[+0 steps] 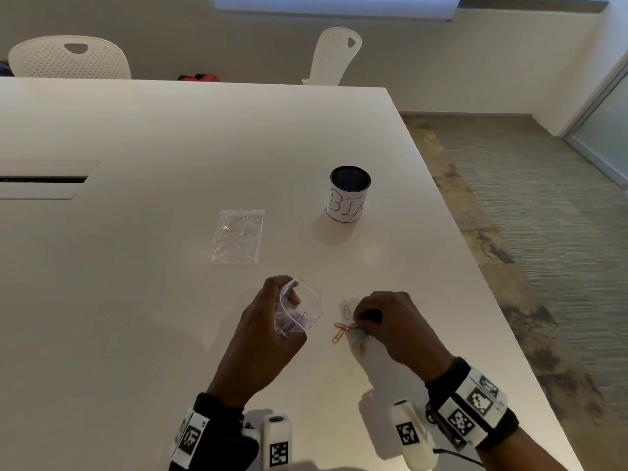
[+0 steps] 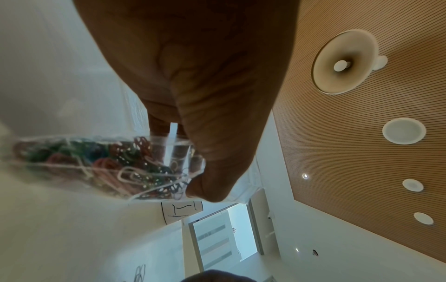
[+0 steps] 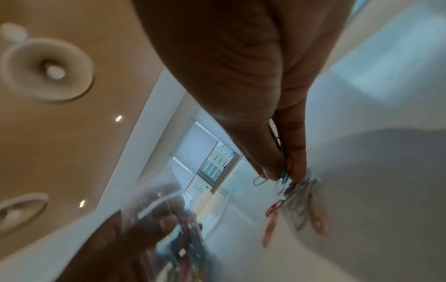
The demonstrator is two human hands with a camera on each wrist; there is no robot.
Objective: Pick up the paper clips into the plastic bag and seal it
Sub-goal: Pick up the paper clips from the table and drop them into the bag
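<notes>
- Loose clips point(image 1: 344, 329) scattered on the white worktop point(image 1: 170, 300) near its right edge, orange, red, white and clear among them, close under the right hand point(image 1: 390, 326).
- Right hand lowered over the pile, thumb and fingers pinched on a few clips; in the right wrist view, green and blue wire caught between thumb and fingers point(image 3: 293, 152), further clips point(image 3: 299, 206) lying just beyond on the worktop.
- Bag point(image 1: 299, 309), small and clear, held up off the worktop just left of the pile, mouth open toward the right hand.
- Left hand point(image 1: 268, 331) curled round the bag, thumb pressed on its near face; in the left wrist view, bag point(image 2: 108, 164) packed with clips of red, green, blue and white, thumb point(image 2: 217, 152) clamped on one end.
- Second clear bag point(image 1: 238, 236) flat on the worktop farther off, apart from both hands.
- Cylindrical pot point(image 1: 349, 193), dark inside with a white paper wrap bearing hand-drawn letters, upright to the right of the flat bag.
- Tagged bands with black-and-white markers on both wrists point(image 1: 470, 407).
- Two white perforated chairs point(image 1: 69, 57) beyond the far edge of the worktop; patterned carpet point(image 1: 526, 215) to the right.
</notes>
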